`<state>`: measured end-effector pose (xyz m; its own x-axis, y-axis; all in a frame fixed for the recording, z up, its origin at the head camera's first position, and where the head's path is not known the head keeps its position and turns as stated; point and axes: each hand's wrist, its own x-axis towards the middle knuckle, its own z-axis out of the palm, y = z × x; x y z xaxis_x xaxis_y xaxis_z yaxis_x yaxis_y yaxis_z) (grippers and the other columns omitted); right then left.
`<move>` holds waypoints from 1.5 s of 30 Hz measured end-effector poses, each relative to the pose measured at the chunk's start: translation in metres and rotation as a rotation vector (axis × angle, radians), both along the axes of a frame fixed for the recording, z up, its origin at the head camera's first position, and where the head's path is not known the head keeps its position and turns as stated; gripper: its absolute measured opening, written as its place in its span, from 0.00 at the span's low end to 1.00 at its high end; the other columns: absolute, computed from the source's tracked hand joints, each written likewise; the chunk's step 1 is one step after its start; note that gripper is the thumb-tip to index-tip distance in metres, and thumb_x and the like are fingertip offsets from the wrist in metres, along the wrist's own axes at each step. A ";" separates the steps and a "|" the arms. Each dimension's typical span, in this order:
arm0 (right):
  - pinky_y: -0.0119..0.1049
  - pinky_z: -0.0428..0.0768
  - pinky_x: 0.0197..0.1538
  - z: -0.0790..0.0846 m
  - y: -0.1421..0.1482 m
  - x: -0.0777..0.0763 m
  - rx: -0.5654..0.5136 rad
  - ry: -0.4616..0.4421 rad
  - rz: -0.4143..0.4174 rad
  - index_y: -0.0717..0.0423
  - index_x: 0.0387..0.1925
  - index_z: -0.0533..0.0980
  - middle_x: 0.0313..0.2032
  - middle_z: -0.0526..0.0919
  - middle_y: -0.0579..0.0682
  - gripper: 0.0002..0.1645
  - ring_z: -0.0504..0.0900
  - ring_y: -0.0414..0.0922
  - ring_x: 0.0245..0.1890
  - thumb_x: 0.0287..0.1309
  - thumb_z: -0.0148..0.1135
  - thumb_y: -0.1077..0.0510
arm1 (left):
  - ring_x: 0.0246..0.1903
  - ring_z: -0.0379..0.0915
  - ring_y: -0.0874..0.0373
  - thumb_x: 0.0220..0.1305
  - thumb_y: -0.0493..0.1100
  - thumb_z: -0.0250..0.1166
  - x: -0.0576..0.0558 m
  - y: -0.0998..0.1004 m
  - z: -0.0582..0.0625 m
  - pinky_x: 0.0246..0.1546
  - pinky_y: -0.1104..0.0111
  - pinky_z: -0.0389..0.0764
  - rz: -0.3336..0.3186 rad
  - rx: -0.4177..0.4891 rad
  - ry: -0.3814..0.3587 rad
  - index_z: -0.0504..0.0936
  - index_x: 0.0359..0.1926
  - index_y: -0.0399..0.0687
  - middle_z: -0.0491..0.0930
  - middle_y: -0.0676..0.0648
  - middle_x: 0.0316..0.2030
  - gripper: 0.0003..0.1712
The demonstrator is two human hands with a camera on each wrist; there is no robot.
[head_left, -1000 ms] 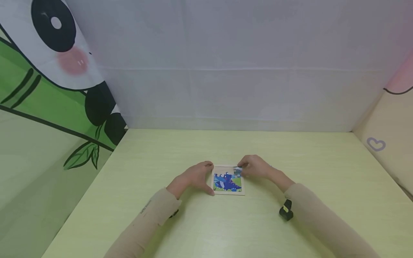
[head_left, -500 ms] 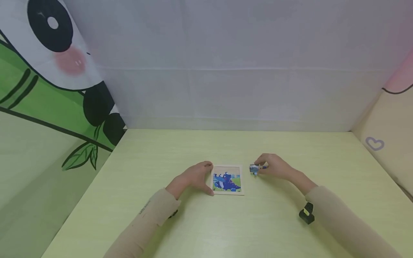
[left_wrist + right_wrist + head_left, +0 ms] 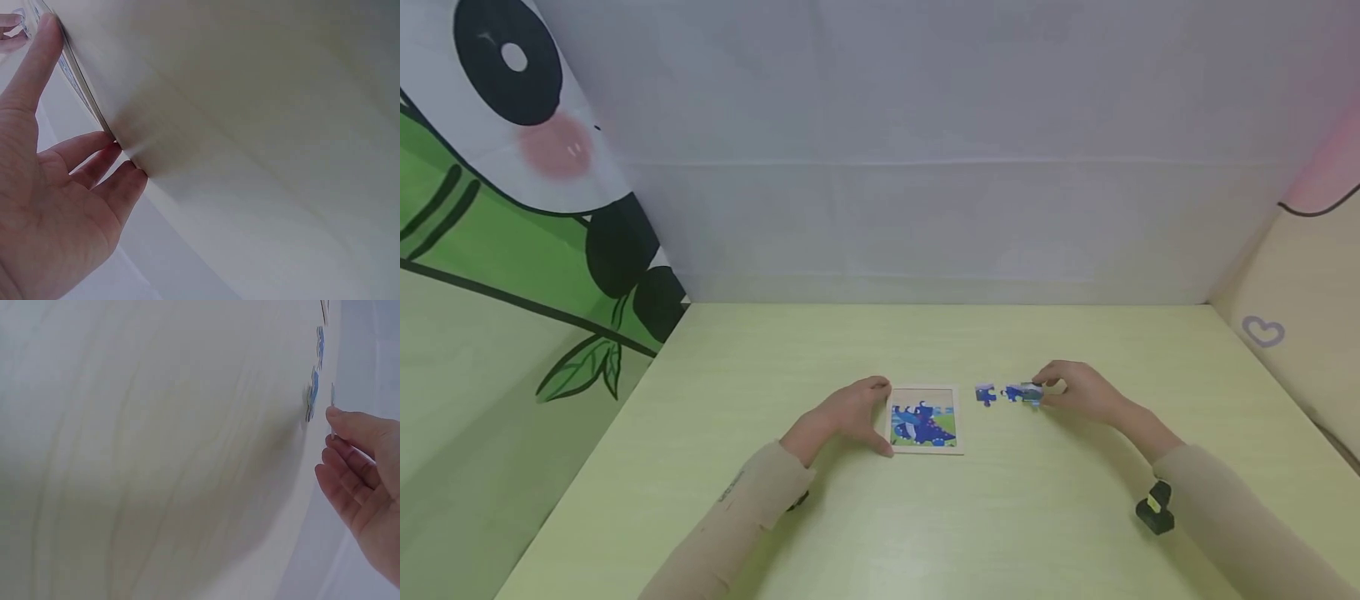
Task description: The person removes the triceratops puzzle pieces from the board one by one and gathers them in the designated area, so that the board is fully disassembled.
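Head view: the wooden frame (image 3: 925,451) lies flat on the worktop (image 3: 925,525), its dinosaur picture (image 3: 921,427) filled in across the lower and middle part, while the strip along the far edge shows bare backing. Judged from that, most of the puzzle is together and only this top band is open. Three pieces are out of the frame, to its right: one loose piece (image 3: 986,394) near the rim, a second loose piece (image 3: 1011,392) beyond it, and a held piece (image 3: 1032,393) pinched between thumb and finger of the right hand (image 3: 1082,392). The left hand (image 3: 850,415) is spread wide, thumb and fingertips touching the frame's left side. Whether these three would cover the whole gap, I cannot tell.
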<state>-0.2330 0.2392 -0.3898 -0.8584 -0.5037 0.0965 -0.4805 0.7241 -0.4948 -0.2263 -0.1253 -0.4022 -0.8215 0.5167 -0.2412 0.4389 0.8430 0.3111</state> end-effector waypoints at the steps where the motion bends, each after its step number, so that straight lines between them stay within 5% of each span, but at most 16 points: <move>1: 0.40 0.81 0.35 0.000 0.002 0.000 0.001 -0.005 -0.004 0.70 0.40 0.77 0.38 0.80 0.60 0.15 0.78 0.54 0.38 0.47 0.64 0.66 | 0.65 0.51 0.49 0.34 0.62 0.74 0.000 0.000 0.000 0.64 0.60 0.57 0.001 -0.001 0.000 0.60 0.65 0.38 0.56 0.44 0.66 0.60; 11: 0.46 0.80 0.38 -0.008 0.016 -0.001 -0.002 -0.017 -0.039 0.71 0.38 0.77 0.37 0.80 0.60 0.14 0.78 0.53 0.37 0.46 0.64 0.70 | 0.65 0.50 0.50 0.35 0.63 0.73 -0.001 0.000 -0.002 0.64 0.60 0.57 -0.007 -0.011 0.004 0.59 0.65 0.39 0.56 0.44 0.66 0.60; 23: 0.38 0.81 0.34 -0.013 0.022 -0.008 -0.007 -0.042 -0.012 0.71 0.38 0.77 0.35 0.79 0.57 0.14 0.78 0.51 0.35 0.45 0.65 0.69 | 0.65 0.51 0.49 0.35 0.63 0.73 0.000 -0.001 0.000 0.64 0.60 0.58 -0.011 -0.005 0.010 0.60 0.65 0.38 0.57 0.44 0.66 0.59; 45: 0.42 0.81 0.36 -0.016 0.025 -0.011 -0.027 -0.057 -0.018 0.69 0.38 0.78 0.37 0.79 0.60 0.15 0.78 0.54 0.37 0.43 0.65 0.70 | 0.65 0.52 0.50 0.35 0.62 0.73 0.001 -0.001 -0.001 0.64 0.60 0.58 0.000 0.006 0.012 0.60 0.65 0.39 0.57 0.44 0.66 0.59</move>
<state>-0.2439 0.2642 -0.4063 -0.8717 -0.4862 0.0606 -0.4381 0.7182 -0.5406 -0.2248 -0.1267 -0.4027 -0.8242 0.5182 -0.2284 0.4427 0.8411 0.3109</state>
